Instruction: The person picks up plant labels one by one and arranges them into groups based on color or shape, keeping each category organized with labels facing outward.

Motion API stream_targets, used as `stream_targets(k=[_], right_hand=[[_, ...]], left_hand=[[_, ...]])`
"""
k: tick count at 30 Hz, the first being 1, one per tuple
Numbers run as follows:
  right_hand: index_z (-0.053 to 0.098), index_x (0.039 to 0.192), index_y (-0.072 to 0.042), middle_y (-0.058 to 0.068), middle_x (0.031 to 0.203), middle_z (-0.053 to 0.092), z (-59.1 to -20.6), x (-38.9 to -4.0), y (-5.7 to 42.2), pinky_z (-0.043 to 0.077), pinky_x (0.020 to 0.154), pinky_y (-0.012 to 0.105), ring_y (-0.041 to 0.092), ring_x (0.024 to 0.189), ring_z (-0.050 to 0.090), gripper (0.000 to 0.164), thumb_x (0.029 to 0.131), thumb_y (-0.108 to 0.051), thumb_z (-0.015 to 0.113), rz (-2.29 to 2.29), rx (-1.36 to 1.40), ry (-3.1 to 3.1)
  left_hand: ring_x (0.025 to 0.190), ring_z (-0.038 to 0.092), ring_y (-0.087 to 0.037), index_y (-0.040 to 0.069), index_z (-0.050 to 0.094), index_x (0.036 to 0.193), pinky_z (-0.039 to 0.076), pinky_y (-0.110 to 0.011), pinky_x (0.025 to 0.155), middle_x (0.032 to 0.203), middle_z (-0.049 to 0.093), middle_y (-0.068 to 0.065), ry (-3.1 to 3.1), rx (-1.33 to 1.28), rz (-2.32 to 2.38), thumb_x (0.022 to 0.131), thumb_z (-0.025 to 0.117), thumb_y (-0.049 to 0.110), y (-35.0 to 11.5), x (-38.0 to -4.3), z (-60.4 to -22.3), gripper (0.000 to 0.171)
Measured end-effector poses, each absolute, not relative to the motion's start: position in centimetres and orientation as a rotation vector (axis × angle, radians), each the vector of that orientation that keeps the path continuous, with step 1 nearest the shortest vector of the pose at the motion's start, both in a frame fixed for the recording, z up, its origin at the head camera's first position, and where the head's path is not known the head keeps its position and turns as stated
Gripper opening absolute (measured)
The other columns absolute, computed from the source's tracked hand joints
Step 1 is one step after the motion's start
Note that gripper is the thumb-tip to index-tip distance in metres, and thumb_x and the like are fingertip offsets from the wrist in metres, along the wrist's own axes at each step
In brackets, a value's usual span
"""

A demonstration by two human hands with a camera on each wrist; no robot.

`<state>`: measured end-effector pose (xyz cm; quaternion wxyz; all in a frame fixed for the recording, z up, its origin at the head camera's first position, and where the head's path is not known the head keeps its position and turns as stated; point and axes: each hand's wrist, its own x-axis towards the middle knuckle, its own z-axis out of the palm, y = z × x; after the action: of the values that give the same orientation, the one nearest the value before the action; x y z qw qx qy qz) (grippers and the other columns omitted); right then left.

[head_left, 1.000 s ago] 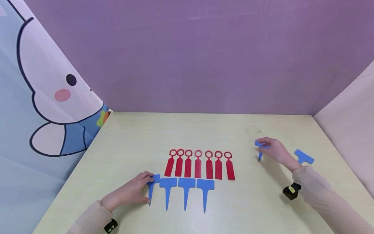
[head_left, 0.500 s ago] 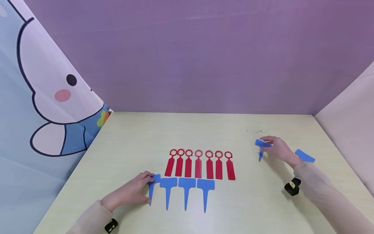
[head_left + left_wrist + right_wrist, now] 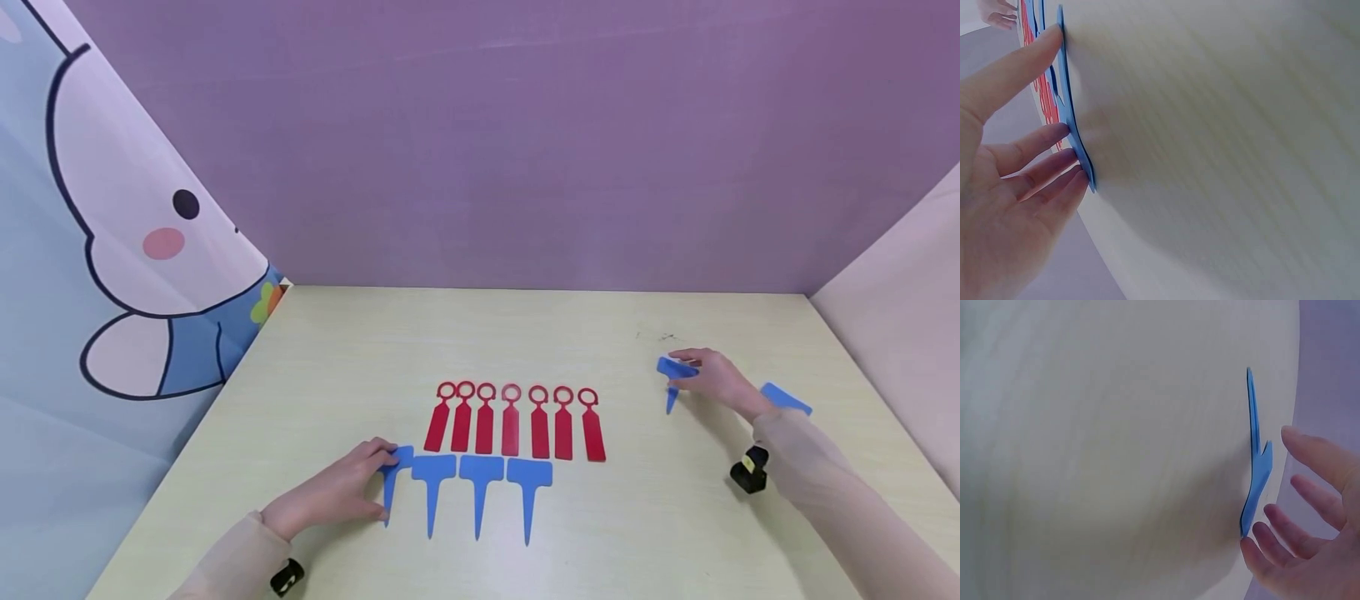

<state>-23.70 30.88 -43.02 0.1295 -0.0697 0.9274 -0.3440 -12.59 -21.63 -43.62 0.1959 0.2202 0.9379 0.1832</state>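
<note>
My left hand [image 3: 341, 487] rests on a blue T-shaped plant label [image 3: 393, 473] at the left end of a row. Its thumb touches the stem tip and its fingertips touch the head, as the left wrist view shows. Beside it lie three more blue plant labels [image 3: 480, 470], stems toward me. At the right, my right hand [image 3: 716, 383] is over another blue plant label [image 3: 670, 398]. In the right wrist view one fingertip meets the head of that label [image 3: 1261, 470], while the thumb stays apart from it. Another blue label [image 3: 787, 398] lies partly behind the right sleeve.
Several red tags with ring tops [image 3: 511, 429] lie in a row just behind the blue labels. A purple wall [image 3: 525, 167] bounds the pale table [image 3: 360, 350] at the back. A cartoon-printed cloth [image 3: 45, 333] hangs at the left, a pale panel [image 3: 900, 292] at the right.
The right hand has shifted slightly and its fingers have loosened around the blue label, which shows more of its head. The left hand has stayed in place.
</note>
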Motion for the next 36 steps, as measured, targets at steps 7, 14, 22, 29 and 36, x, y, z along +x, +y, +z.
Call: stream_targets(k=[7, 14, 22, 29, 36], right_hand=[[0.041, 0.124, 0.009, 0.035, 0.122, 0.039, -43.2, -24.2, 31.4, 0.035, 0.09, 0.055, 0.048, 0.109, 0.038, 0.06, 0.078, -0.018, 0.067, -0.997, -0.246, 2.677], [0.042, 0.122, 0.012, 0.034, 0.121, 0.042, -43.6, -24.7, 31.9, 0.037, 0.089, 0.055, 0.048, 0.108, 0.041, 0.062, 0.076, -0.018, 0.069, -0.976, -0.307, 2.665], [0.044, 0.12, 0.014, 0.034, 0.118, 0.045, -43.9, -25.4, 32.2, 0.041, 0.086, 0.051, 0.045, 0.105, 0.046, 0.061, 0.073, -0.014, 0.071, -0.96, -0.357, 2.674], [0.045, 0.118, 0.016, 0.033, 0.115, 0.049, -43.8, -25.6, 32.2, 0.045, 0.081, 0.046, 0.038, 0.096, 0.053, 0.058, 0.074, -0.013, 0.071, -0.941, -0.398, 2.663], [0.046, 0.118, 0.015, 0.033, 0.113, 0.05, -43.6, -25.8, 32.3, 0.044, 0.081, 0.047, 0.036, 0.095, 0.053, 0.057, 0.075, -0.014, 0.07, -0.929, -0.4, 2.623]], left_hand=[[0.114, 0.042, -0.026, 0.001, 0.052, 0.116, 0.039, -0.042, 0.093, 0.125, 0.043, -0.01, 2.625, 0.624, 0.516, 0.065, 0.078, 0.029, -21.6, -12.6, -43.6, 0.063], [0.114, 0.042, -0.027, 0.0, 0.052, 0.116, 0.039, -0.042, 0.094, 0.125, 0.042, -0.011, 2.634, 0.622, 0.524, 0.065, 0.078, 0.028, -21.7, -12.5, -43.6, 0.064], [0.114, 0.043, -0.027, 0.0, 0.052, 0.116, 0.039, -0.041, 0.093, 0.125, 0.043, -0.011, 2.644, 0.633, 0.523, 0.065, 0.078, 0.027, -21.8, -12.4, -43.6, 0.064], [0.113, 0.043, -0.026, 0.0, 0.052, 0.116, 0.039, -0.041, 0.093, 0.124, 0.043, -0.011, 2.643, 0.626, 0.519, 0.065, 0.078, 0.028, -21.7, -12.4, -43.6, 0.064], [0.113, 0.044, -0.025, 0.001, 0.053, 0.115, 0.04, -0.041, 0.093, 0.124, 0.044, -0.01, 2.638, 0.62, 0.518, 0.064, 0.078, 0.028, -21.7, -12.5, -43.6, 0.063]])
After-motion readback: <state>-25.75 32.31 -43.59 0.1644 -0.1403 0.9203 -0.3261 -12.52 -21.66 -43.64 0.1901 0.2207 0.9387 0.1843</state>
